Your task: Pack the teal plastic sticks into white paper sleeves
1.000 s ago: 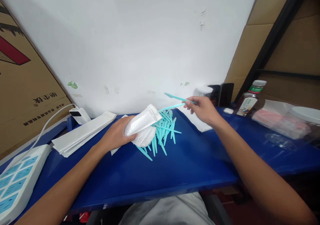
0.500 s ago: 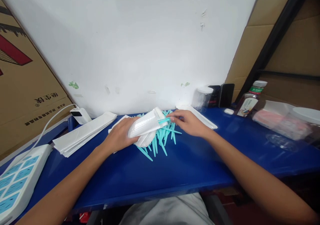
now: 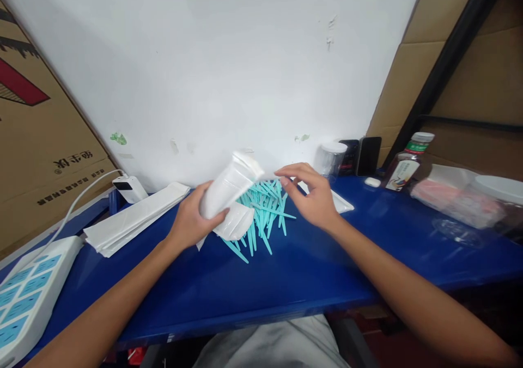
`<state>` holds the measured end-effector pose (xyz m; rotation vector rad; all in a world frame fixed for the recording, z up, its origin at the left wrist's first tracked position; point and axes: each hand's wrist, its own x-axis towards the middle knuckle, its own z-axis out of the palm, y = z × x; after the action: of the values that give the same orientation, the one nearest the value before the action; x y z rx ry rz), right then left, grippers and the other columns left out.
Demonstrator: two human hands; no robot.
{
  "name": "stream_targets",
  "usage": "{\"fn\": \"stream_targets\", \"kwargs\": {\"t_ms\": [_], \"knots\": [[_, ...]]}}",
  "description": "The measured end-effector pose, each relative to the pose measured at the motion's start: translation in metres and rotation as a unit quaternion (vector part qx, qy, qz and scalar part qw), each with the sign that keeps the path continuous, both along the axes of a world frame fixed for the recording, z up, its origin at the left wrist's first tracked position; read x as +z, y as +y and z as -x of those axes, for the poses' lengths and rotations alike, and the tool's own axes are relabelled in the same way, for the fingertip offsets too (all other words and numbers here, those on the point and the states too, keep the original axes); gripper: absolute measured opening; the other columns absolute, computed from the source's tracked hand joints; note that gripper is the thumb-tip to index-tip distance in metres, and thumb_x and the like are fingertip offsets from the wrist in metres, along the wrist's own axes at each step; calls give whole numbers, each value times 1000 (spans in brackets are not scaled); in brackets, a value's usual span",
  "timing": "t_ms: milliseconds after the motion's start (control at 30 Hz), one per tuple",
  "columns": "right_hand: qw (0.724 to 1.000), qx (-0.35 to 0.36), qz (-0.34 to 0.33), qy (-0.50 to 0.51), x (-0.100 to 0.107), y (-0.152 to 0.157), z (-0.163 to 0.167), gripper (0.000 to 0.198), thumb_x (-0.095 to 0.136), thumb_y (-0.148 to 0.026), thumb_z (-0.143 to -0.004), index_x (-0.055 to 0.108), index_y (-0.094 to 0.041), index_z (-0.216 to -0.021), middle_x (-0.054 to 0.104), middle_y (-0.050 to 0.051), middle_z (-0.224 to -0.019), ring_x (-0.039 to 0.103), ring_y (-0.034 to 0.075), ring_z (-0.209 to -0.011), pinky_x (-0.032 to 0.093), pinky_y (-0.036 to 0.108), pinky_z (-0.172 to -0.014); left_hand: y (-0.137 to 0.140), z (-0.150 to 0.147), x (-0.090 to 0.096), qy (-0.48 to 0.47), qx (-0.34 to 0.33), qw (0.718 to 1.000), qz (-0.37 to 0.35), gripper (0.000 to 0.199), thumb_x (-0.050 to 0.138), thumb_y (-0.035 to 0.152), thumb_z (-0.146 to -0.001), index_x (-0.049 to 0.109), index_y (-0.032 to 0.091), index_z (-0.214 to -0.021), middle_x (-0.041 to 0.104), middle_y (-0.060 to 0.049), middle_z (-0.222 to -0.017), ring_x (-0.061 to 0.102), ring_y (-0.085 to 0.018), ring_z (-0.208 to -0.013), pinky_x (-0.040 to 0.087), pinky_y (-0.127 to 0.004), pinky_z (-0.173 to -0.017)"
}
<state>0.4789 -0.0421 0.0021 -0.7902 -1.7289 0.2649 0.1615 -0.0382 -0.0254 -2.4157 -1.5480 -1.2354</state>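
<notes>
the left hand (image 3: 191, 219) grips one white pouch (image 3: 226, 189). at three o'clock from it, the right hand (image 3: 312, 196) keeps loosely parted fingers. turquoise sticks (image 3: 265, 215) lie at the pouch's four o'clock.

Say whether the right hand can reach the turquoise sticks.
Likely yes: the right hand is right beside the turquoise sticks, and the white pouch in the left hand leaves many uncovered.

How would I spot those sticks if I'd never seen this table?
From the white wall, drop to the blue table. Look between the left hand and right hand for a heap of sticks. Their turquoise sets them apart from the held white packaging.
</notes>
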Motion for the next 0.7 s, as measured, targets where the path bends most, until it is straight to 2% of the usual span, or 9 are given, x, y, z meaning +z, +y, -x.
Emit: {"fn": "stream_targets", "kwargs": {"t_ms": [67, 133, 233, 333, 467, 567, 633, 700], "knots": [[999, -27, 38, -27, 0, 6, -7, 23, 62, -35, -104, 81, -24, -110, 78, 8, -108, 70, 25, -97, 57, 38, -80, 7, 8, 4, -87, 44, 995, -29, 66, 77, 54, -86, 54, 22, -139, 67, -10, -134, 67, -32, -122, 56, -44, -103], [988, -37, 93, -120, -7, 15, -12, 22, 62, -33, -103, 81, -22, -104, 78, 8, -101, 69, 23, -87, 53, 36, -76, 16, 18, 6, -167, 74, 981, -61, 61, 75, 56, -87, 53, 21, -133, 67, -10, -128, 68, -29, -117, 57, -43, -99], [945, -40, 154, -284, -27, 28, -14, 22, 66, -36, -101, 79, -20, -95, 77, 8, -95, 68, 22, -84, 47, 33, -72, 30, 36, 7, -273, 104, 952, -89, 53, 73, 56, -89, 50, 23, -124, 66, -8, -120, 69, -26, -109, 59, -40, -92], [906, -47, 188, -376, -45, 33, -9, 26, 73, -44, -97, 75, -19, -91, 76, 8, -93, 67, 22, -81, 41, 31, -66, 38, 45, 6, -329, 115, 931, -106, 53, 76, 56, -86, 49, 24, -118, 66, -6, -115, 69, -25, -104, 59, -38, -89], [881, -32, 230, -413, -46, 31, -4, 29, 70, -43, -99, 69, -20, -83, 74, 5, -83, 65, 19, -73, 36, 29, -63, 37, 40, 1, -297, 121, 941, -111, 59, 83, 56, -77, 52, 24, -116, 64, -5, -111, 67, -26, -103, 58, -40, -88], [890, -22, 257, -376, -33, 30, -10, 29, 67, -41, -100, 67, -20, -81, 73, 4, -79, 63, 17, -69, 36, 28, -62, 30, 31, -2, -233, 112, 961, -101, 62, 83, 55, -77, 53, 24, -122, 63, -5, -115, 66, -28, -108, 56, -41, -92], [899, -54, 269, -341, -23, 30, -17, 30, 64, -40, -101, 66, -20, -79, 72, 4, -76, 62, 17, -67, 36, 29, -61, 25, 26, -3, -200, 102, 970, -90, 62, 83, 52, -79, 53, 24, -125, 63, -5, -117, 65, -27, -108, 54, -40, -92], [895, -101, 288, -325, -17, 31, -22, 32, 63, -38, -100, 64, -20, -74, 70, 4, -73, 61, 18, -66, 35, 29, -60, 21, 22, -3, -179, 92, 977, -71, 61, 82, 51, -80, 53, 24, -126, 63, -5, -118, 65, -27, -106, 53, -38, -90]]}}
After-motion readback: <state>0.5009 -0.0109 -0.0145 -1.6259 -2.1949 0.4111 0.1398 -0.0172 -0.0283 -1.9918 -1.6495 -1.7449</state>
